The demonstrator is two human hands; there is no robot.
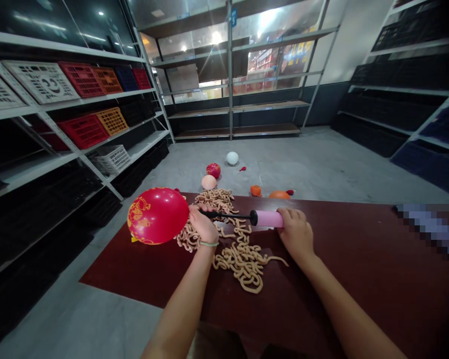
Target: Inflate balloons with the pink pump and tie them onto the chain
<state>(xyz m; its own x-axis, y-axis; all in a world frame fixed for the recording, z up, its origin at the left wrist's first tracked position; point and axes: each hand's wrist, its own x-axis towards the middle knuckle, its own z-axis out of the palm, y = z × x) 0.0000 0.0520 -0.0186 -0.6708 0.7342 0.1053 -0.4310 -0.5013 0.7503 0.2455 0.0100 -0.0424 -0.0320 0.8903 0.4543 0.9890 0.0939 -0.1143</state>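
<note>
A red balloon [159, 215] with gold print, swollen with air, sits at the left end of a hand balloon pump [268, 218]. The pump has a pink barrel and a black rod and nozzle, and it is held level above the table. Around the balloon's neck and the nozzle end, my left hand [204, 225] is closed; its fingertips are partly hidden. My right hand [295, 232] grips the pink barrel at its right end. Below the pump lie tangled beige, rope-like strands [243, 264], whose material I cannot make out.
The dark red table [344, 239] stands before me. On the floor beyond are a white balloon [232, 158], a red printed balloon [213, 171], a peach balloon [208, 182] and orange ones [256, 190]. Shelves with crates [84, 130] line the left; metal racks [231, 107] stand behind.
</note>
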